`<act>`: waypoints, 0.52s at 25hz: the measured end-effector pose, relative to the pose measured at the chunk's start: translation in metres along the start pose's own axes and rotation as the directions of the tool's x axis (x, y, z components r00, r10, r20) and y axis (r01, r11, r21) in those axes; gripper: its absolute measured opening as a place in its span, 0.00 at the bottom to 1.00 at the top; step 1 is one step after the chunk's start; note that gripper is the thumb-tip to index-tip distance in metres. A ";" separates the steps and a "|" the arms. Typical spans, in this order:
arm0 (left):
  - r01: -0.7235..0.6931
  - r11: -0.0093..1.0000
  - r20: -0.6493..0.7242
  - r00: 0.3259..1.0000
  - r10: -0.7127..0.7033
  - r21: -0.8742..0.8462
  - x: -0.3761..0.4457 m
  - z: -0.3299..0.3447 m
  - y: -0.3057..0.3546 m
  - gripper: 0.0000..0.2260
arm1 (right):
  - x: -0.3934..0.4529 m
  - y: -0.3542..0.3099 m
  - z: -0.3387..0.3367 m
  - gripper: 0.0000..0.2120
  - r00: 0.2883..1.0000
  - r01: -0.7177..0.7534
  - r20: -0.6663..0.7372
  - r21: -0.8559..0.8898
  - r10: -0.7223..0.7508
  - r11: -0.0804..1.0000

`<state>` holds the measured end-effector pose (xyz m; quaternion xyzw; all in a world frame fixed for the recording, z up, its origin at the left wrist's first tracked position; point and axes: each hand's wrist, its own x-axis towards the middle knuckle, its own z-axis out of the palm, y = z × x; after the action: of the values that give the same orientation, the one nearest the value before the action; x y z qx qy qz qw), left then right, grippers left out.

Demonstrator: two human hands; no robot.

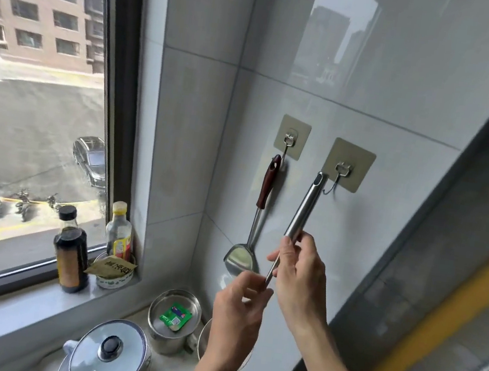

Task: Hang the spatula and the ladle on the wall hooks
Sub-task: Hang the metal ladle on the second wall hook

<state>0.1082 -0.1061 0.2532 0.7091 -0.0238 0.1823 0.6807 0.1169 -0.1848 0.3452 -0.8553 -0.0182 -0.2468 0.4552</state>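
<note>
- Hands meet low in the centre: the right hand (pixel 297 272) pinches the ladle (pixel 303 208) where its round steel handle narrows to a thin stem, fingers curled about it, and the left hand (pixel 238 304) pinches the stem lower down between thumb and fingertips.
- The ladle's handle slants up and right, its tip with the hanging hole just beside the right hook (pixel 338 178) but not on it; the bowl is hidden behind the hands.
- The spatula (pixel 259 218) already hangs from the left hook (pixel 287 144), its dark red-brown handle uppermost and its shiny steel blade down against the tile.
- Both hooks are bent metal on square adhesive pads stuck to the wall.
- Below, a steel container (pixel 173 320) holds a small green packet (pixel 175 317); beside it stands a pot with a glass lid (pixel 107 350) and a dark knob.
- On the windowsill (pixel 23 300) stand a dark sauce bottle (pixel 70 253), a clear bottle with a yellow cap (pixel 119 231), and a small round tub (pixel 113 274) with a crumpled foil packet on it.
- The wall (pixel 388 79) is glossy pale grey tile in a corner beside a dark-framed window (pixel 116 92).
</note>
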 end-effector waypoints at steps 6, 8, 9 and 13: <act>0.050 0.999 0.004 0.999 -0.050 -0.006 -0.003 0.015 -0.002 0.05 | 0.003 0.013 -0.004 0.09 0.999 -0.035 0.011 -0.024 0.036 0.999; 0.061 0.998 0.010 0.998 -0.061 -0.007 -0.004 0.018 -0.005 0.05 | 0.004 0.019 -0.004 0.08 0.998 -0.058 0.019 -0.027 0.058 0.998; 0.065 0.998 0.014 0.998 -0.065 -0.004 -0.003 0.019 -0.007 0.05 | 0.005 0.022 -0.004 0.08 0.997 -0.068 0.025 -0.029 0.069 0.997; 0.076 0.997 0.020 0.997 -0.076 -0.003 -0.007 0.027 -0.015 0.06 | 0.004 0.033 -0.005 0.08 0.995 -0.093 0.021 -0.028 0.094 0.995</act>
<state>0.1122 -0.1328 0.2370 0.7100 -0.0040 0.1492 0.6882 0.1272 -0.2090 0.3239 -0.8641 0.0199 -0.2157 0.4543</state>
